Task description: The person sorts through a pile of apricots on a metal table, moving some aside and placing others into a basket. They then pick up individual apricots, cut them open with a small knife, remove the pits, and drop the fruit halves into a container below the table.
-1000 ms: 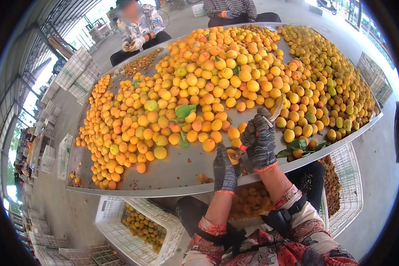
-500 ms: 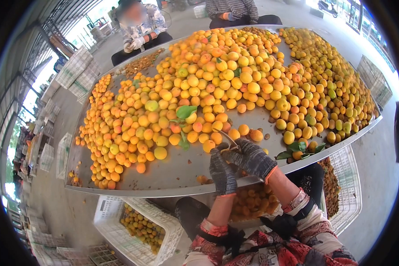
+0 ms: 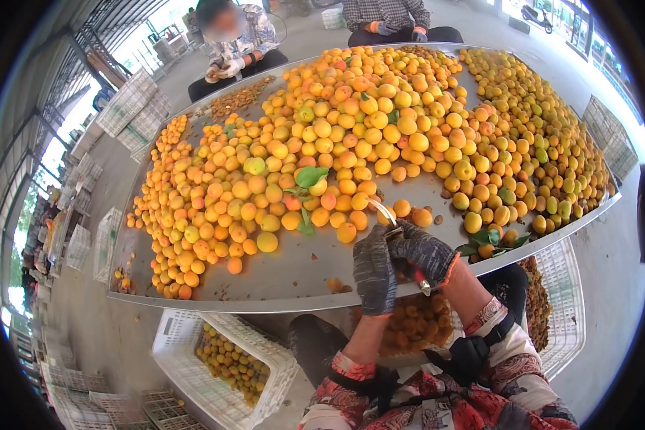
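Curved tool (image 3: 384, 211) near fruit heap (image 3: 305, 160)

Heap at eleven o'clock from left hand (image 3: 374, 274); that hand curled, contents can't tell. Tool at its one o'clock; right hand (image 3: 424, 251) apparently closed on it. Step: tool-positioning, probably; next move calls for steady grip. Red part (image 3: 418, 275), hidden half a second ago, shows below right hand.

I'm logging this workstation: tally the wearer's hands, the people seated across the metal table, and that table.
Left hand and right hand: 2
Patterned-top person and checked-shirt person: 2
Metal table: 1
Total: 5
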{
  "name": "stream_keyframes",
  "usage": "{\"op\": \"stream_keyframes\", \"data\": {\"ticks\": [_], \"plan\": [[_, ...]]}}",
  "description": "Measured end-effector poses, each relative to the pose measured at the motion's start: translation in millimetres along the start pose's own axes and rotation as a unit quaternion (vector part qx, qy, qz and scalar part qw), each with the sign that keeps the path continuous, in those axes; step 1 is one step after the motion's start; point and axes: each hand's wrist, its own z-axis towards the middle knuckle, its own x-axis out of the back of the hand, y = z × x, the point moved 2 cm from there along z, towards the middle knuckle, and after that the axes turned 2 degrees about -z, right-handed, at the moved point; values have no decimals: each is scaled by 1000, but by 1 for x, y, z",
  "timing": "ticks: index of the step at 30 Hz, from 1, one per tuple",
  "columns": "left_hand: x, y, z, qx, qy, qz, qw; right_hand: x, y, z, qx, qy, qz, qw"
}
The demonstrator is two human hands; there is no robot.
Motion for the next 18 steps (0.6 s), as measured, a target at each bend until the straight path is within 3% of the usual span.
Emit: {"op": "stream_keyframes", "data": {"ticks": [1,3,4,5,6,7,9,13,15,16,18], "plan": [[-1,-4,1,-1,0,-3,1000,1,-6,-2,0,2,-2,1000],[-3,-13,0,-43,22,25,998,-2,-17,-10,-117,14,41,992],[-3,-13,1,-44,21,25,998,-2,-20,-11,-116,15,42,992],[-3,-20,2,124,27,-147,981,-1,-21,-11,-134,26,24,990],[-5,-25,1,286,31,-310,906,-1,-22,-11,-152,37,6,988],[-3,-21,4,286,31,-310,906,-1,-22,-12,-152,37,7,988],[1,-17,6,426,47,-440,789,2,-22,-14,-156,79,66,982],[0,-21,2,397,29,-408,822,-1,-33,-21,-96,46,75,991],[2,-15,1,186,16,-206,960,-6,-33,-18,-172,62,-20,983],[1,-16,2,99,0,-156,983,-10,-39,-20,-198,70,9,978],[1,-19,-4,90,-5,-131,987,-11,-38,-23,-172,60,22,983]]}}
